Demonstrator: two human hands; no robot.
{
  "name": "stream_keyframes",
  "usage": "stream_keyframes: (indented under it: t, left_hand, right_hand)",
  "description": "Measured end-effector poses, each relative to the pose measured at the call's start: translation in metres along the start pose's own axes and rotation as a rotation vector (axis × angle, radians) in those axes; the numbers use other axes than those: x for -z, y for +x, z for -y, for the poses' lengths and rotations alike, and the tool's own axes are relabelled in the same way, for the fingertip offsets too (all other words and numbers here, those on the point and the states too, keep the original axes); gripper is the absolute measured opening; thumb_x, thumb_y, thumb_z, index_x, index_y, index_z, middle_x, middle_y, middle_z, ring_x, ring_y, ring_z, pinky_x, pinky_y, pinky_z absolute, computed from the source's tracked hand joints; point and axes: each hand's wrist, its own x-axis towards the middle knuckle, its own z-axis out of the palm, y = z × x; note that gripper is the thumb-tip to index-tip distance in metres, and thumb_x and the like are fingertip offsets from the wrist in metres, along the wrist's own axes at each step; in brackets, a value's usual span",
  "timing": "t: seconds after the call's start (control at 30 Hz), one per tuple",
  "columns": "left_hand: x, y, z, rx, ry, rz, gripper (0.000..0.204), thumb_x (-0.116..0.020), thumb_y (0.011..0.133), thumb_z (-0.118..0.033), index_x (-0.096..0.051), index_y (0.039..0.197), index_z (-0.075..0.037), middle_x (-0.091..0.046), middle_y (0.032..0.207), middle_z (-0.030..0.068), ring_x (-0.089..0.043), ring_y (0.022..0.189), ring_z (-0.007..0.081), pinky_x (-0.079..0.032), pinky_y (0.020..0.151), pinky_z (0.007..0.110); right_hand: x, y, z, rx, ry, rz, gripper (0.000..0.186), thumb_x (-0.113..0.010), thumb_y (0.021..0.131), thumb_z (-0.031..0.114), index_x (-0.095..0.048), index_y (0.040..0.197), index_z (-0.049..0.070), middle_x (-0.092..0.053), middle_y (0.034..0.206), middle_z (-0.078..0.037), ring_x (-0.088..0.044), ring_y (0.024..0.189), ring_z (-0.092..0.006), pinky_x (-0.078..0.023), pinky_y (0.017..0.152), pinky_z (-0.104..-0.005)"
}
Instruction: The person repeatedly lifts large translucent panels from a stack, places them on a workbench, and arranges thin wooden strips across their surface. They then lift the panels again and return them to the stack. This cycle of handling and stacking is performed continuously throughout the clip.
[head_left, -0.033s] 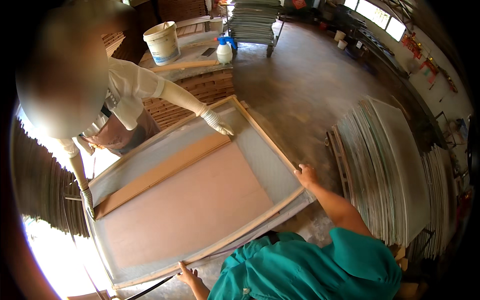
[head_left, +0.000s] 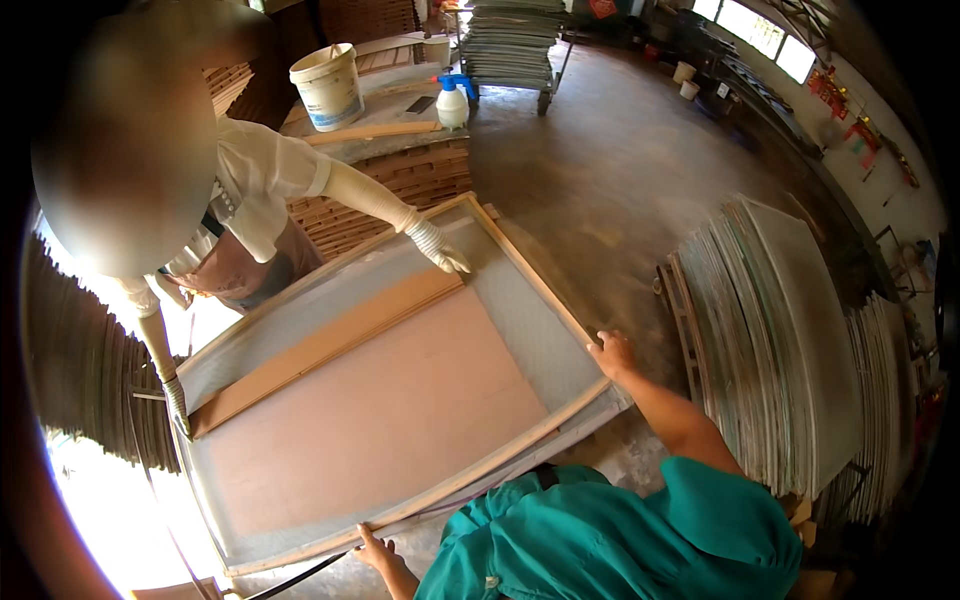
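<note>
head view: on the floor between two people, a wooden frame (head_left: 535, 274) holds the wearer's left hand (head_left: 378, 553) on its near rail and right hand (head_left: 616, 356) by the near right corner, fingers closed around the wood, while a co-worker's gloved hands (head_left: 435, 245) touch both ends of the brown strip (head_left: 330, 348). an uneven tilt, to my eye, could slide the strip or the pink sheet (head_left: 380, 415) askew. i count four hands, one frame, one sheet, one strip, one bucket (head_left: 330, 98) and one spray bottle (head_left: 451, 108).
</note>
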Motion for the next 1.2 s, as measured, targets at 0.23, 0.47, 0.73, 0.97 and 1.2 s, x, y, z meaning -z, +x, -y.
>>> stream_keyframes:
  t: [0.23, 0.47, 0.73, 0.97, 1.2]
  left_hand:
    - [-0.02, -0.009, -0.001, -0.099, 0.021, -0.206, 0.065, -0.067, 0.081, -0.04, -0.033, 0.126, -0.008, -0.052, 0.12, 0.0098, -0.052, 0.1, 0.0259, -0.042, 0.07, 0.049]
    - [-0.009, 0.022, 0.02, -0.095, -0.011, -0.289, 0.045, -0.072, 0.074, -0.032, -0.047, 0.095, -0.002, -0.056, 0.075, 0.0063, -0.053, 0.065, 0.017, -0.042, 0.045, 0.032]
    - [-0.024, 0.005, 0.012, -0.013, 0.01, -0.411, 0.046, -0.076, 0.071, -0.03, -0.065, 0.09, 0.01, -0.066, 0.088, 0.0189, -0.063, 0.075, 0.0249, -0.05, 0.07, 0.037]
    - [-0.032, -0.024, -0.01, 0.034, -0.166, -0.358, 0.038, -0.076, 0.075, -0.023, -0.062, 0.089, 0.009, -0.064, 0.084, 0.0149, -0.058, 0.067, 0.0219, -0.048, 0.062, 0.035]
    - [-0.016, 0.005, 0.003, 0.284, -0.406, -0.093, 0.021, -0.072, 0.078, -0.03, -0.059, 0.081, -0.013, -0.054, 0.07, 0.0011, -0.052, 0.061, 0.0189, -0.041, 0.057, 0.037]
  right_hand:
    - [-0.017, 0.043, -0.005, 0.101, 0.182, 0.096, 0.044, -0.065, 0.074, 0.045, -0.063, 0.081, 0.002, -0.064, 0.083, -0.018, -0.061, 0.084, -0.0328, -0.047, 0.074, -0.0421]
    - [-0.024, 0.071, -0.008, 0.155, 0.234, 0.332, 0.052, -0.066, 0.068, 0.051, -0.063, 0.071, -0.001, -0.063, 0.071, -0.021, -0.064, 0.069, -0.0356, -0.047, 0.061, -0.0448]
    - [-0.036, 0.071, -0.021, 0.17, 0.312, 0.295, 0.039, -0.072, 0.071, 0.028, -0.053, 0.062, -0.005, -0.049, 0.055, -0.005, -0.048, 0.056, -0.0128, -0.039, 0.05, -0.0382]
    - [-0.047, 0.086, -0.03, 0.142, 0.447, 0.314, 0.04, -0.072, 0.074, 0.027, -0.053, 0.062, -0.006, -0.05, 0.058, -0.004, -0.05, 0.057, -0.0151, -0.041, 0.053, -0.0373]
    - [-0.055, 0.098, -0.033, 0.147, 0.416, 0.391, 0.036, -0.066, 0.081, 0.029, -0.058, 0.079, -0.005, -0.056, 0.074, -0.006, -0.053, 0.068, -0.0161, -0.043, 0.061, -0.0353]
